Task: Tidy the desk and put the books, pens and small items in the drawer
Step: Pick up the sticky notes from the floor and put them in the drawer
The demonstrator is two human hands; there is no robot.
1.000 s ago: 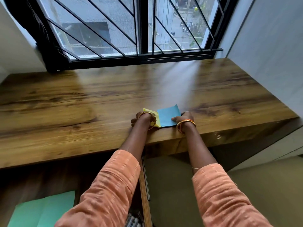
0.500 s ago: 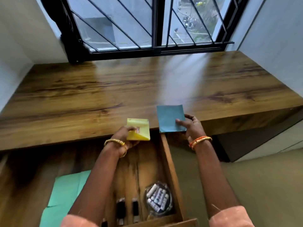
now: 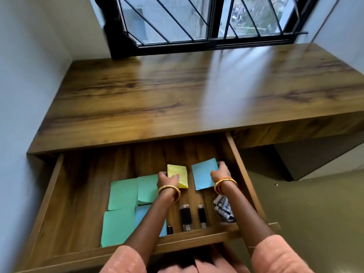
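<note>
The wooden drawer point(image 3: 241, 166) is pulled out under the desk point(image 3: 177, 99). Inside it, my left hand point(image 3: 167, 179) holds a yellow note pad point(image 3: 178, 173) low over the drawer floor. To its right, my right hand point(image 3: 220, 173) grips a blue note pad point(image 3: 203, 175) by its right edge. Both pads are in the drawer's right half, side by side with a small gap. I cannot tell whether they touch the drawer floor.
Green paper sheets point(image 3: 122, 205) and a blue sheet point(image 3: 141, 213) lie in the drawer's left-middle. Two black markers point(image 3: 185, 215) lie near the front, and a round clear container of small items point(image 3: 223, 208) sits at the right. A barred window point(image 3: 206, 18) is behind the desk.
Both hands lifted the pads off the desk's front edge and brought them down into the open drawer. The view tilted down, showing more of the drawer.
</note>
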